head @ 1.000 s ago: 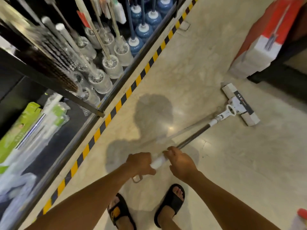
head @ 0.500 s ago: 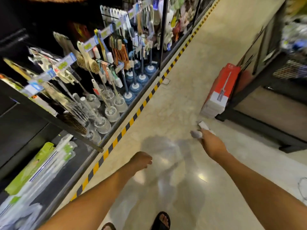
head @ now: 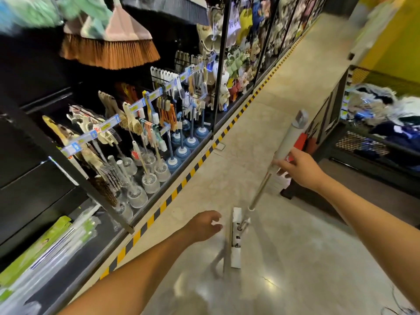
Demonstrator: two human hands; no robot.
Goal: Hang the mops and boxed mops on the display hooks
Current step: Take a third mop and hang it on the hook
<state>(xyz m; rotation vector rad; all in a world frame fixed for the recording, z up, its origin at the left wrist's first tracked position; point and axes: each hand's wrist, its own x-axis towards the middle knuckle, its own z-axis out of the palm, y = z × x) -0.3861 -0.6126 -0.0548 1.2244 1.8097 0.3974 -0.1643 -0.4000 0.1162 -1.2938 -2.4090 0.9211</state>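
A flat mop [head: 236, 237] with a white head and a grey-and-metal pole stands nearly upright in the aisle, its head down near the floor. My right hand [head: 297, 168] is shut on the pole's pale grey upper grip, just below the grey hanging cap at the top. My left hand [head: 204, 226] hovers empty, fingers apart, just left of the mop head and not touching it. A red-and-white boxed mop [head: 301, 142] leans at the right shelf base, mostly hidden behind the pole and my right hand.
The left display rack [head: 141, 103] carries hooks with brushes, plungers and toilet brushes; brooms [head: 109, 46] hang above. Wrapped green-and-white mops [head: 45, 251] lie on the bottom shelf. A yellow-black stripe [head: 193, 171] marks the shelf edge. A low rack [head: 375, 155] stands on the right.
The mop was lying on the floor with both hands on its handle end; now my right hand holds it upright and my left hand has let go. The view has tilted up the aisle.
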